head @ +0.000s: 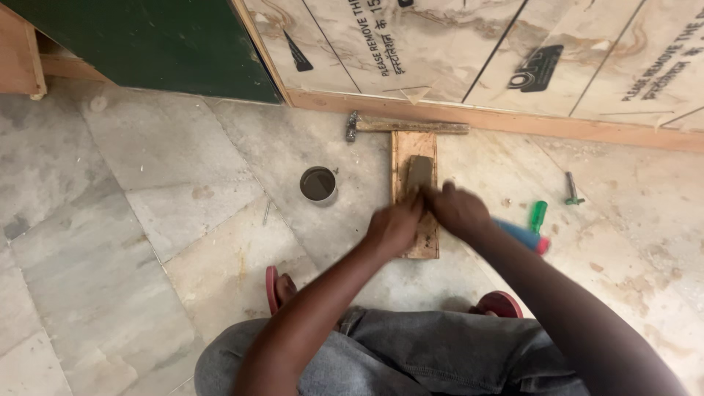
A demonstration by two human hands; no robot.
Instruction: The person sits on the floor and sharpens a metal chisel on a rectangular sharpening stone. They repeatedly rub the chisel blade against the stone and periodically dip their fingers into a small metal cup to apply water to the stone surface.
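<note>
A grey sharpening stone lies on a narrow wooden board on the marble floor. My left hand and my right hand press together on a tool with a blue handle, its working end down on the board just below the stone. Both hands are blurred. The tool's blade is hidden under my fingers.
A hammer lies along the wooden skirting behind the board. A small round tin stands left of the board. A green-handled screwdriver and a small metal bit lie to the right. Red sandals sit by my knees.
</note>
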